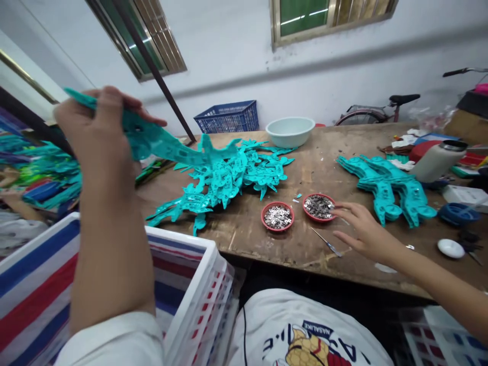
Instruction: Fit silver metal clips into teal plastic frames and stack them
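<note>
Raised at the left, my left hand (104, 114) is closed round a long turquoise plastic part (152, 140); the hand is slightly blurred. The part's forked far end overlaps a heap of similar turquoise parts (224, 178) on the table, and I cannot tell whether it touches them. My right hand (358, 229) is low over the table with fingers stretched out, its fingertips at the rim of a red basket of small dark metal pieces (319, 207). Left of that stands another red basket of shiny metal clips (277, 217). A thin pointed tool (328, 243) lies just below the right hand.
Two stacks of turquoise parts (385, 188) lie at the right, beside a grey bottle (438, 160). Behind the heap are a pale basin (290, 131) and a blue crate (229, 118). A white crate with striped lining (206, 249) stands at the front left.
</note>
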### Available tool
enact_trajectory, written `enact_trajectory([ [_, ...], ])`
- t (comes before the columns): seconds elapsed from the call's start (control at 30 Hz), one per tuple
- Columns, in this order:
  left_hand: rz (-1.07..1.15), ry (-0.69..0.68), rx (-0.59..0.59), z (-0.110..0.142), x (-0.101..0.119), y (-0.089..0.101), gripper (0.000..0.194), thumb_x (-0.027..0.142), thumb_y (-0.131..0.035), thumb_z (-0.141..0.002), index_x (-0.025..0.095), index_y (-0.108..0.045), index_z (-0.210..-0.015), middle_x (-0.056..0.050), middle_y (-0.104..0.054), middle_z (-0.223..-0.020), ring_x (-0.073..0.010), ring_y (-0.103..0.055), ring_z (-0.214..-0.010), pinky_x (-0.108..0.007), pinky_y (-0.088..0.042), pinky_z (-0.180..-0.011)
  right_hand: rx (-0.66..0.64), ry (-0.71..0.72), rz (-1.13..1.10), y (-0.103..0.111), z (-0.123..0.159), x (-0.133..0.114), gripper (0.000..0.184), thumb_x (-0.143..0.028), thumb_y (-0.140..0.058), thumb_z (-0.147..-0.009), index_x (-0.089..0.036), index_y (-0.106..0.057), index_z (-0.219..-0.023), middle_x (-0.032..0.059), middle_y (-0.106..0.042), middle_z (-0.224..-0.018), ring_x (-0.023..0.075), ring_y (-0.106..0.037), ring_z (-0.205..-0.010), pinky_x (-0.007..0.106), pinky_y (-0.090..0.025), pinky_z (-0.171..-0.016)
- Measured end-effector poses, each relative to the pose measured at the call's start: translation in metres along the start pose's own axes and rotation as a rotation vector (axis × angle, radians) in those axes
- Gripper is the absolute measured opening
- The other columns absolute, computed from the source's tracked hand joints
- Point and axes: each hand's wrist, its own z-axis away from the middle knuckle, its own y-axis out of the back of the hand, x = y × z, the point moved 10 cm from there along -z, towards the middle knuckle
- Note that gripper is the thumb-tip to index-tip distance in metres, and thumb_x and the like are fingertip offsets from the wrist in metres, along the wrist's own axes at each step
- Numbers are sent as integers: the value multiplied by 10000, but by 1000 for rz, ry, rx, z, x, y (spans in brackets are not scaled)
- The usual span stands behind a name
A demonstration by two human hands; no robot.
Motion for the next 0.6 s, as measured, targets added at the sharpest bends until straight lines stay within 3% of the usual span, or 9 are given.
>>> enact_trajectory([
  [0.1,134,108,32,25,26,19,836,869,-838,-751,325,-818,-1386,-70,-905,-1275,-466,-766,-1438,-670,-701,-1065,166,124,136,36,-26,-73,690,-545,-816,-1024,-314,-666,-1656,215,-559,-1755,499,-444,-1692,729,-401,-1393],
  [0.17,379,198,64,38,30,25,882,965,-711,-817,356,-778,-1452,-89,-878,-1374,-471,-787,-1400,-693,-711,-1069,179,157,203,52,-48,-110,763,-487,-904,-964,-307,-664,-1665,210,-558,-1774,510,-423,-1710,730,-380,-1386],
  [0.2,523,246,80,42,29,25,876,985,-632,-869,362,-761,-1471,-92,-853,-1440,-462,-794,-1390,-690,-710,-1094,133,164,219,53,-59,-123,700,-437,-923,-939,-290,-722,-1593,215,-640,-1696,509,-515,-1642,698,-452,-1324],
  [0.27,766,321,104,44,25,17,810,930,-531,-977,347,-725,-1505,-78,-787,-1573,-430,-774,-1438,-663,-693,-1167,-66,137,217,40,-76,-132,402,-354,-919,-901,-278,-853,-1290,170,-834,-1368,446,-751,-1325,536,-601,-1052],
  [0.33,917,335,105,44,30,-3,734,832,-456,-1049,339,-665,-1550,-34,-690,-1710,-381,-652,-1610,-613,-653,-1242,-219,43,156,21,-83,-125,138,-356,-897,-888,-268,-846,-981,84,-863,-1012,331,-798,-962,383,-530,-774],
  [0.43,1093,350,20,62,62,-69,673,812,-365,-1088,399,-551,-1586,12,-502,-1875,-298,-476,-1756,-544,-613,-1278,-171,-191,-68,7,-80,-102,259,-457,-867,-947,-237,-774,-847,16,-772,-787,228,-713,-744,319,-401,-663],
  [0.5,1157,426,-186,93,101,-134,661,839,-586,-1031,420,-550,-1541,-45,-553,-1834,-317,-673,-1588,-514,-694,-1140,-89,-301,-179,2,-72,-92,328,-511,-876,-982,-219,-766,-880,18,-774,-805,225,-717,-761,314,-420,-681],
  [0.53,1187,457,-320,112,123,-166,697,810,-707,-974,360,-593,-1494,-104,-689,-1687,-352,-798,-1394,-518,-732,-1025,-85,-321,-192,-1,-69,-91,345,-533,-895,-985,-214,-778,-924,33,-803,-860,242,-742,-809,317,-444,-705],
  [0.6,1201,513,-529,146,158,-213,608,715,-820,-903,240,-707,-1264,-137,-856,-1290,-360,-859,-1125,-501,-741,-894,-167,-277,-150,-11,-64,-93,407,-560,-971,-941,-209,-814,-1074,78,-861,-1033,301,-797,-962,338,-504,-781],
])
